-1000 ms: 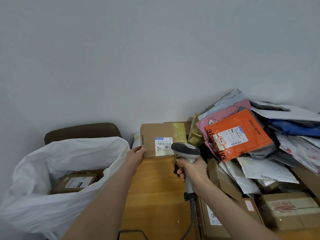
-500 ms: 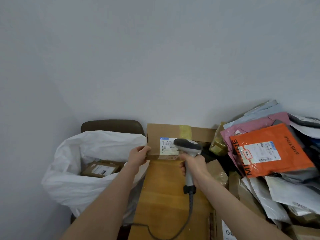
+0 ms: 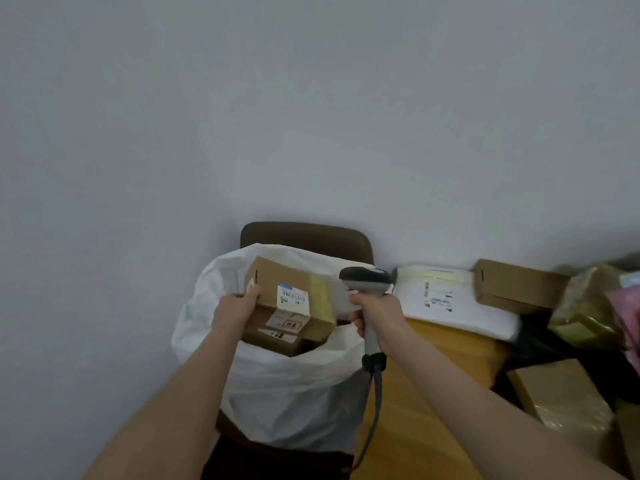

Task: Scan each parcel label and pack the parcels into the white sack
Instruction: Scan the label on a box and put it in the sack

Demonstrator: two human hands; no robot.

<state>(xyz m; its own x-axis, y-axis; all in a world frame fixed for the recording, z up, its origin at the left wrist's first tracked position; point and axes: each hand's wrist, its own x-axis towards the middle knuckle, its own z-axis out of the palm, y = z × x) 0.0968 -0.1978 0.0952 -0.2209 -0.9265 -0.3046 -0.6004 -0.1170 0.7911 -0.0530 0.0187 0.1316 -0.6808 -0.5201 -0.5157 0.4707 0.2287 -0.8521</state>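
Over the white sack (image 3: pixel 284 386), left grip (image 3: pixel 239 307) clamps the parcel (image 3: pixel 277 277) — right grip (image 3: pixel 378 311) clamps scanner (image 3: pixel 366 280).

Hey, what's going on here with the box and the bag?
A person is packing parcels. Their left hand holds a labelled cardboard box over the open mouth of the white sack, where other boxes already lie. Their right hand grips a corded barcode scanner beside the sack. More parcels, including a white mailer, wait on the wooden table.
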